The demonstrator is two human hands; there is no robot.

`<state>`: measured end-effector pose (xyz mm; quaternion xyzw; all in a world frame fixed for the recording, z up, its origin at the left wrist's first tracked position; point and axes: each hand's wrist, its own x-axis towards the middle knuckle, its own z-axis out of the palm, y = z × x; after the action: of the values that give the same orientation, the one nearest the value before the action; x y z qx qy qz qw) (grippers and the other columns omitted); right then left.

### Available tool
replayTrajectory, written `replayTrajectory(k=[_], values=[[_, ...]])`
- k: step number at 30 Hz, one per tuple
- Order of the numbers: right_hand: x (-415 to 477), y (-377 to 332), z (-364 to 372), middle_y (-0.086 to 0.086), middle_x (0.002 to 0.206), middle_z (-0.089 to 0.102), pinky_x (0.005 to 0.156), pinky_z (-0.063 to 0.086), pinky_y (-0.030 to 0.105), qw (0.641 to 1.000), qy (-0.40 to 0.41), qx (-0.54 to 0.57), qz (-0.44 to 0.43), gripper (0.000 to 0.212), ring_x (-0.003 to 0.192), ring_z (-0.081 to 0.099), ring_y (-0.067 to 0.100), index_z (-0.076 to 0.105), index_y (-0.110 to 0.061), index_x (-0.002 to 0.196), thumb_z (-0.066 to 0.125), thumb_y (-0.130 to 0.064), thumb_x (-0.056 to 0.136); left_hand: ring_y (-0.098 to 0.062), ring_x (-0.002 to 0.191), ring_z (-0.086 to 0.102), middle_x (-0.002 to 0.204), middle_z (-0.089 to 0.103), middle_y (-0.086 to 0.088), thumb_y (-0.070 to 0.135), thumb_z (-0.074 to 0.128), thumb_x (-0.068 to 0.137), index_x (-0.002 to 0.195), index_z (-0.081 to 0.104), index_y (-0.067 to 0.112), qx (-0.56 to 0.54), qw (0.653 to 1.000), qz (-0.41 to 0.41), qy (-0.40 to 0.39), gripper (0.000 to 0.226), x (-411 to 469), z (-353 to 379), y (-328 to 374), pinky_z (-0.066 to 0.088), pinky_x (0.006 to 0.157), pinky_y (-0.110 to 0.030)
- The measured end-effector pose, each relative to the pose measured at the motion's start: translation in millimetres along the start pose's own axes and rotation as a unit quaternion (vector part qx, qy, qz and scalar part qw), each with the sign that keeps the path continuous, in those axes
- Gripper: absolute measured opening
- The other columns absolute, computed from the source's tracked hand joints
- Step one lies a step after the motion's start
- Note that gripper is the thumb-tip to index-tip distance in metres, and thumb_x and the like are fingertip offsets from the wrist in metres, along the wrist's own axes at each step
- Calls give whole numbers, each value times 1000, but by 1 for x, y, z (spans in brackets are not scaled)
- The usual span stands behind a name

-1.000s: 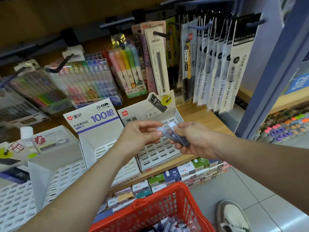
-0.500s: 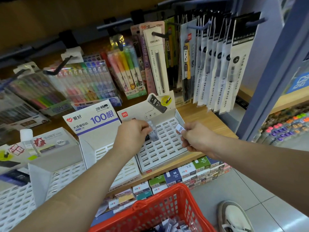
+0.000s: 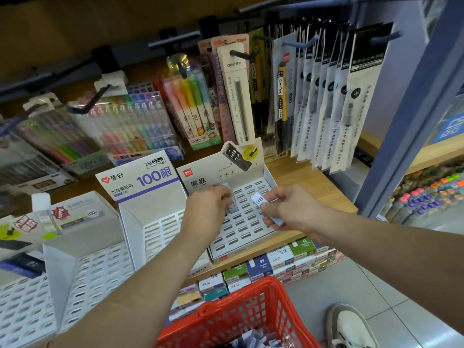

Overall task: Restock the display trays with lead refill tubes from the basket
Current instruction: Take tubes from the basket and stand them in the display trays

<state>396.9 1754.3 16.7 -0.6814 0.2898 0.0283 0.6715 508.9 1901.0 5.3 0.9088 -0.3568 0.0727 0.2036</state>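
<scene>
A white slotted display tray (image 3: 251,228) with an "HB 0.7" header card stands on the wooden shelf. My left hand (image 3: 209,209) pinches a grey lead refill tube (image 3: 232,205) upright over the tray's upper left slots. My right hand (image 3: 288,209) grips another tube (image 3: 263,204) with a white "HB" label, held just above the tray's right side. A red plastic basket (image 3: 236,315) sits below near me, with several more tubes (image 3: 253,341) inside it.
A second slotted tray (image 3: 160,227) with a "100" header stands to the left, and more white trays (image 3: 82,280) lie further left. Packaged pens (image 3: 326,96) and highlighters (image 3: 193,106) hang on hooks behind. Boxed goods (image 3: 261,266) fill the lower shelf. A shoe (image 3: 351,325) rests on the tiled floor.
My hands were together with both tubes, then parted. The left hand carried its tube down to the tray's upper left slots, and the right hand kept the other tube over the right side.
</scene>
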Motion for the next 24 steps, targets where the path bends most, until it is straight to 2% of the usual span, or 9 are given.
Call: replayTrajectory(k=[4,7,8,11,13,16,18,20,24], values=[[-3,1,2,12,90,73,65,57,28,1000,-19,-1,-2,11,71,69,15,63,-12,104,66,-12,93,-19,95,59,99,69,-2,15,61,90,97,76,15,7,1000,-5,21,17,-1,5,5,39,79,-25],[-3,1,3,10,86,73,60,53,25,999,-30,-2,-16,15,69,68,14,63,-10,107,66,-9,92,-14,91,58,98,66,4,18,59,92,101,74,15,-103,991,-73,33,18,-5,0,17,40,81,-22],[-2,1,3,8,82,72,58,50,24,999,-31,1,-24,16,66,66,12,64,-10,108,66,-8,92,-11,87,59,95,68,7,20,58,93,103,74,16,-190,975,-117,25,19,-8,-3,22,45,82,-23],[1,2,5,7,82,69,60,44,23,999,-28,-10,-43,19,64,61,10,66,-11,109,67,-7,91,-14,69,64,81,71,-3,22,62,91,103,73,14,-438,870,-220,-52,18,-16,-13,33,58,74,-32],[1,3,7,9,84,68,61,45,24,998,-40,-17,-54,15,66,59,12,69,-12,105,68,-8,90,-15,68,66,82,72,-7,15,70,85,99,74,14,-442,867,-215,-79,14,-21,-17,35,59,73,-31],[-1,3,12,11,83,69,67,50,34,993,-31,-85,-81,4,72,58,19,71,-14,93,67,-14,91,-15,69,69,82,71,-6,5,74,80,94,72,17,-407,883,-232,-38,18,-22,-20,33,59,70,-26],[0,5,10,6,96,70,77,52,33,961,3,-250,-119,9,84,62,19,70,-18,98,61,-18,95,-13,68,69,78,71,-1,5,74,80,93,73,16,-383,891,-245,24,17,-20,-23,24,57,68,-23],[0,8,5,5,120,63,89,50,30,894,14,-423,-148,28,106,60,20,62,-17,123,54,-18,97,-7,74,67,81,70,9,8,73,81,93,74,21,-329,913,-233,64,18,-16,-26,14,54,73,-22],[-2,19,-5,11,149,37,113,34,34,790,-41,-591,-161,56,138,35,28,34,-19,149,49,-14,96,2,82,59,97,70,11,15,70,85,105,74,19,-215,958,-180,49,21,-20,-23,8,41,82,-11]])
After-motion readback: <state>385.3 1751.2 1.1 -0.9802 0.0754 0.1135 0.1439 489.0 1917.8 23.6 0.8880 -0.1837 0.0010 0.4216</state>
